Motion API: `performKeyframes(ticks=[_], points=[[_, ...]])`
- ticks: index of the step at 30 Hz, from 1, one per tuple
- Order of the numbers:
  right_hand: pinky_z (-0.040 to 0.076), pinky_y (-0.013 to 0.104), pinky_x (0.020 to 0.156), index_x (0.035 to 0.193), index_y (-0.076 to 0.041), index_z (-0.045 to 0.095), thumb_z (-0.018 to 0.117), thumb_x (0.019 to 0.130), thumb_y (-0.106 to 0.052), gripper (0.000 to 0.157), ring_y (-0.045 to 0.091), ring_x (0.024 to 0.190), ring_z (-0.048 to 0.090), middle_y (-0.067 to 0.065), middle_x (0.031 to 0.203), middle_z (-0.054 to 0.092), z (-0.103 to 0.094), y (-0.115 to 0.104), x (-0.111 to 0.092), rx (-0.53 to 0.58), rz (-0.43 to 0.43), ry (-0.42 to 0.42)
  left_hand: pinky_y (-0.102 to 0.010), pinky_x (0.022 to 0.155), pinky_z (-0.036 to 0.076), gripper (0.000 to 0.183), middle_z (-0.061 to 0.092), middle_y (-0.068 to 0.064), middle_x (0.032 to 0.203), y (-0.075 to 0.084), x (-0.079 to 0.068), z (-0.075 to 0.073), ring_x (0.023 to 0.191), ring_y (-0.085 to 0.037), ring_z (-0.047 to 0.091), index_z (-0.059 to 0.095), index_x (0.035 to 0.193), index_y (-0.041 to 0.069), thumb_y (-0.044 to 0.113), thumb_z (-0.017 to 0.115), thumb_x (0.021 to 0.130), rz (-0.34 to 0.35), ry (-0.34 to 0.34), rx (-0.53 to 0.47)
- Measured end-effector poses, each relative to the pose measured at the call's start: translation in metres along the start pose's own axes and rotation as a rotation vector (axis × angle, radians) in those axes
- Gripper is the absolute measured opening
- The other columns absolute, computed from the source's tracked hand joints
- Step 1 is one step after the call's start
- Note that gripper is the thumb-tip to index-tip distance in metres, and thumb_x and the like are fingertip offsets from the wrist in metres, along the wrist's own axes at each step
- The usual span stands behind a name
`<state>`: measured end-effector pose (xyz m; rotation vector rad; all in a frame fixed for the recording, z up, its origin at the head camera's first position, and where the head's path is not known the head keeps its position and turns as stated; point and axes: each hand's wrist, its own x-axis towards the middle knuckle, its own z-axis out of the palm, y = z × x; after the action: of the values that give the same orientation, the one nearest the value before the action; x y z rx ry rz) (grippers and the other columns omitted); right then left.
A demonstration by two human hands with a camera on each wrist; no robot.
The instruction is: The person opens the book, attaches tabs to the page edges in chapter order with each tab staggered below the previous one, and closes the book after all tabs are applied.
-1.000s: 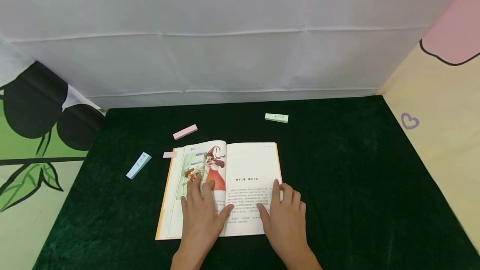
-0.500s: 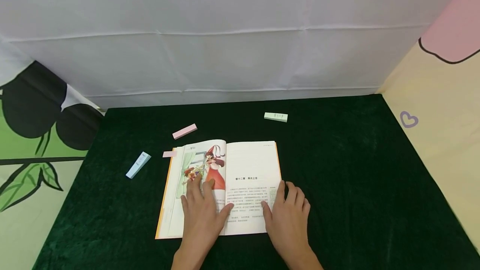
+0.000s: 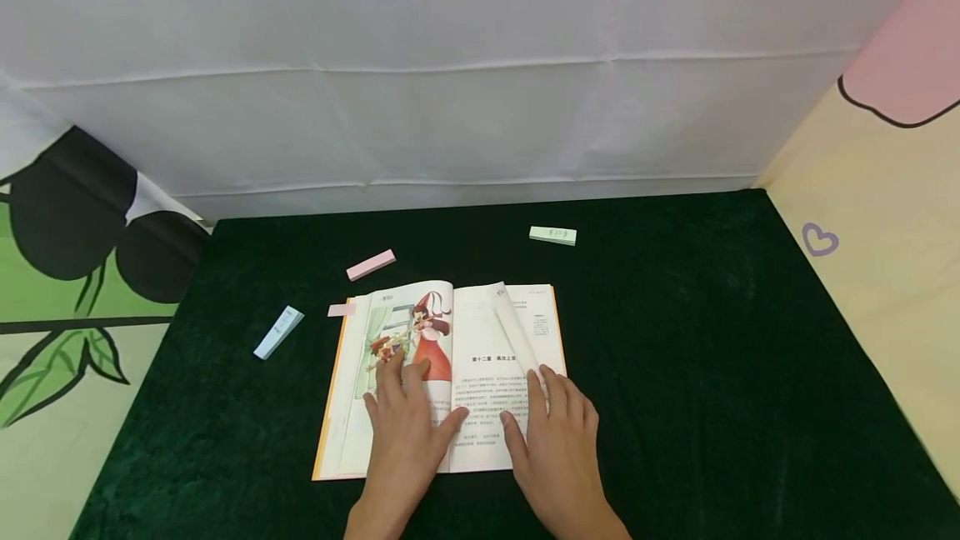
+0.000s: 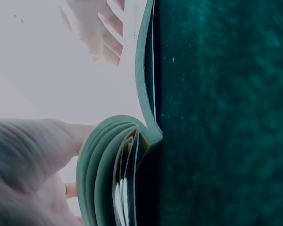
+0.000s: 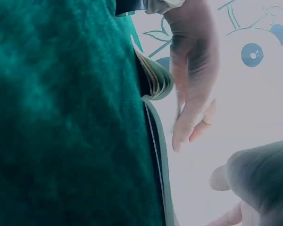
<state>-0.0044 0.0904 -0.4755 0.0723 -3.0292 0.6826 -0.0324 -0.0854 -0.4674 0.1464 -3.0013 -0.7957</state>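
An open book lies on the dark green cloth, an illustration on its left page and printed text on its right. My left hand rests flat on the left page, fingers spread, thumb by the gutter. Over the right page, my right hand touches a lifted leaf, whose outer edge bends over to the left above the printed text. The fingertips are at the lower part of that bend, and the thumb lies apart from them on the page. In the left wrist view, the pages bulge beside the left thumb.
A pink sticky tab sticks out from the book's left edge. Around the book lie a pink strip pad, a blue strip pad and a green strip pad with handwriting. A white cloth wall rises behind the table.
The right hand moved slightly right, then left over the right page, and the leaf's outer edge has risen and bent over, baring text beneath. The left hand stays in place.
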Motion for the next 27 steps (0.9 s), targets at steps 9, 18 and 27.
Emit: performKeyframes(ticks=[9, 18, 27], points=[[0.046, 0.058, 0.103, 0.147, -0.001, 0.055, 0.069, 0.1, -0.032, 0.058, 0.038, 0.123, 0.053, 0.022, 0.154, 0.048, -0.0098, 0.0, -0.0001, 0.066, 0.033, -0.012, -0.088, 0.112, 0.011, 0.068, 0.025, -0.027, 0.163, -0.0019, 0.0001, -0.0036, 0.151, -0.052, 0.024, 0.051, 0.139, -0.001, 0.024, 0.086, 0.086, -0.023, -0.029, -0.063], [0.037, 0.069, 0.106, 0.154, -0.001, 0.044, 0.071, 0.099, -0.032, 0.069, 0.051, 0.132, 0.043, 0.033, 0.158, 0.04, -0.0046, 0.0039, 0.0005, 0.038, 0.1, -0.03, -0.087, 0.112, 0.01, 0.07, 0.023, -0.025, 0.164, -0.0021, 0.0002, 0.0, 0.152, -0.052, 0.022, 0.05, 0.14, 0.001, 0.023, 0.088, 0.085, -0.02, -0.03, -0.066], [0.037, 0.07, 0.108, 0.155, 0.001, 0.043, 0.072, 0.098, -0.033, 0.072, 0.052, 0.137, 0.045, 0.034, 0.161, 0.039, -0.0025, 0.0002, -0.0028, 0.011, 0.07, -0.008, -0.087, 0.113, 0.01, 0.072, 0.024, -0.027, 0.164, -0.0038, -0.0004, 0.0009, 0.153, -0.053, 0.021, 0.051, 0.14, 0.0, 0.023, 0.088, 0.083, -0.015, -0.011, -0.066]])
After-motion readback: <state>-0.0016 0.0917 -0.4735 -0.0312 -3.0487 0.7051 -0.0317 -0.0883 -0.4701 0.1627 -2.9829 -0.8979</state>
